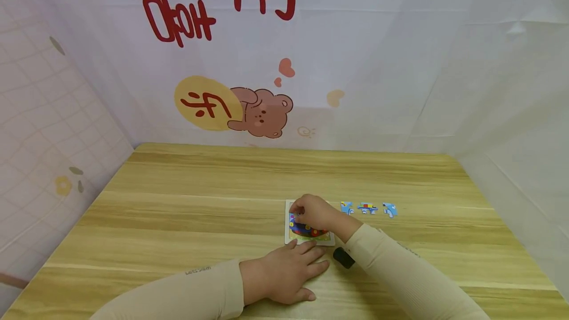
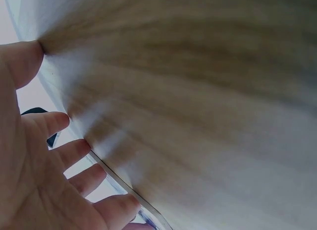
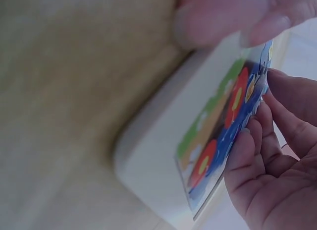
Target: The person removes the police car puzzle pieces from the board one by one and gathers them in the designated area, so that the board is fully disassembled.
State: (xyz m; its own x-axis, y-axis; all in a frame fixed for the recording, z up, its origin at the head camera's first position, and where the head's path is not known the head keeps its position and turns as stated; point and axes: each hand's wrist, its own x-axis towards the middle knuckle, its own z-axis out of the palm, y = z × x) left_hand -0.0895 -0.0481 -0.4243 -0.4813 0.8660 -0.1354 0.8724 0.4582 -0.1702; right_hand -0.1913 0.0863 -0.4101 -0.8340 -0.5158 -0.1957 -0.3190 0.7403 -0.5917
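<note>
A white-framed jigsaw puzzle board [image 1: 288, 238] lies on the table, its picture showing a blue vehicle with red wheels. Over the board's upper left, my right hand [image 1: 314, 213] bends its fingers and pinches a small puzzle piece [image 1: 293, 217] against the picture. The fingers hide most of that piece. My left hand [image 1: 289, 273] lies palm down with its fingers spread, the fingertips touching the near edge of the frame. In the right wrist view, the board's picture [image 3: 203, 163] appears from the side, with the right thumb and fingers along its far edge.
Three loose puzzle pieces, a left one [image 1: 346, 208], a middle one [image 1: 367, 208] and a right one [image 1: 389, 209], lie in a row right of the board. A small black object [image 1: 343, 258] shows by the right wrist. Printed cloth [image 1: 378, 63] hangs behind the wooden table [image 1: 200, 186].
</note>
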